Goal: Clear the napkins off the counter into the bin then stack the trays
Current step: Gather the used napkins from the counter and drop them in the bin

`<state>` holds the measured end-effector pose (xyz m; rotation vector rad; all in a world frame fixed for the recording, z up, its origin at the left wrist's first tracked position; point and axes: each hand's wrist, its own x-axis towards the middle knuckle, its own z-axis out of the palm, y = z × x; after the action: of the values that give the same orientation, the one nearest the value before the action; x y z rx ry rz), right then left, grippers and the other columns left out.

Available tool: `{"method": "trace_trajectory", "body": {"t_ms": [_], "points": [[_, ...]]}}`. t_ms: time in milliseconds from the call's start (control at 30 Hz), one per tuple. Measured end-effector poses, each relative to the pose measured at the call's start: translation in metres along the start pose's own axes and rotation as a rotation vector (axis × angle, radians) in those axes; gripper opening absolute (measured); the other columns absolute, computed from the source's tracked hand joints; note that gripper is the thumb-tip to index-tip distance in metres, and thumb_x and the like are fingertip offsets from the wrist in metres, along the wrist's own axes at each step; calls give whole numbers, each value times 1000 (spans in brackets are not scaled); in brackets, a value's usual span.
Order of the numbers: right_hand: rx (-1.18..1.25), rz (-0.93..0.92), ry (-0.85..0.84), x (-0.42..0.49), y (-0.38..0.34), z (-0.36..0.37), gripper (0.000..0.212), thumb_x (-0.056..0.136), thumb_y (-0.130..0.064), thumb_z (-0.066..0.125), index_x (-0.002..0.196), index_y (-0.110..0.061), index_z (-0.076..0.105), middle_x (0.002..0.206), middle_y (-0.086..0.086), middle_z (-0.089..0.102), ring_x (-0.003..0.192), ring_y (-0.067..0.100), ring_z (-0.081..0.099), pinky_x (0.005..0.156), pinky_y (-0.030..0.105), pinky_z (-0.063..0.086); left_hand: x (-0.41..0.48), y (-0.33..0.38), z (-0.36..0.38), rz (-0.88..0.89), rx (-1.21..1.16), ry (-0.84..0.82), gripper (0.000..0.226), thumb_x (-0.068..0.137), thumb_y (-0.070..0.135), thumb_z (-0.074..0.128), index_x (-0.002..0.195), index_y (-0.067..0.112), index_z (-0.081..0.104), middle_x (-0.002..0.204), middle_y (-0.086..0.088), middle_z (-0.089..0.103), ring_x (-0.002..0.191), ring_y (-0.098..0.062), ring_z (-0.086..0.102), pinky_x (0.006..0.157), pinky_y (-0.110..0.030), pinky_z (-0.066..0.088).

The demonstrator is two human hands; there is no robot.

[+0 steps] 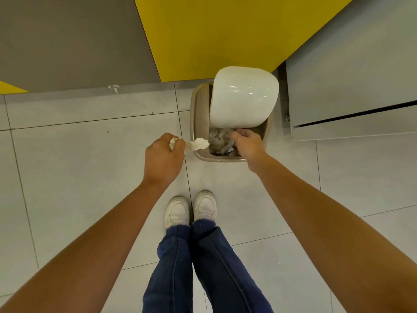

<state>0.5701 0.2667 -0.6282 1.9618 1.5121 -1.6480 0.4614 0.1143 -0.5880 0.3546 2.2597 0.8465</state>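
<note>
A beige bin [195,114] stands on the tiled floor with its white lid [243,98] tipped up. Crumpled napkins [220,141] lie inside the opening. My left hand [161,159] grips a crumpled white napkin [196,144] just left of the bin's rim, part of it sticking out toward the opening. My right hand [246,144] reaches over the bin's front right edge, fingers pointing down into the opening near the napkins inside; whether it holds anything is hidden. No trays or counter top are in view.
A yellow and grey panel [203,30] rises behind the bin, and a grey cabinet front [349,86] stands to its right. A small white scrap [114,88] lies at the foot of the grey panel. My white shoes [191,208] stand just before the bin.
</note>
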Motion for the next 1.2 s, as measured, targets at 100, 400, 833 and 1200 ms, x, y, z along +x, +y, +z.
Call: {"method": "trace_trajectory", "body": {"t_ms": [100, 400, 833, 1200], "points": [[-7, -15, -8, -5, -1, -6, 37, 90, -19, 55, 127, -12, 56, 128, 3, 55, 116, 20, 52, 102, 35, 45, -5, 5, 7, 8, -17, -25, 17, 95, 18, 41, 88, 11, 55, 79, -6, 60, 70, -20, 55, 55, -17, 39], [192, 73, -79, -15, -12, -28, 20, 93, -20, 50, 106, -7, 58, 127, 17, 56, 116, 25, 55, 77, 25, 50, -7, 37, 46, -7, 7, -159, 21, 96, 23, 42, 98, 7, 56, 85, -3, 54, 78, -18, 48, 59, -22, 34], [81, -79, -44, -20, -17, -39, 21, 92, -19, 46, 86, -4, 59, 78, 5, 48, 74, 15, 43, 69, 28, 39, 24, 57, 116, -276, -123, -314, 37, 99, 26, 35, 123, 3, 49, 117, -19, 58, 102, -31, 58, 74, -32, 44], [7, -48, -30, -20, -14, -46, 29, 96, -25, 42, 109, -5, 59, 116, 16, 60, 115, 27, 53, 98, 37, 45, 47, 60, 124, -795, -631, -229, 30, 99, 21, 39, 126, 10, 50, 120, -7, 57, 98, -23, 51, 94, -34, 47]]}}
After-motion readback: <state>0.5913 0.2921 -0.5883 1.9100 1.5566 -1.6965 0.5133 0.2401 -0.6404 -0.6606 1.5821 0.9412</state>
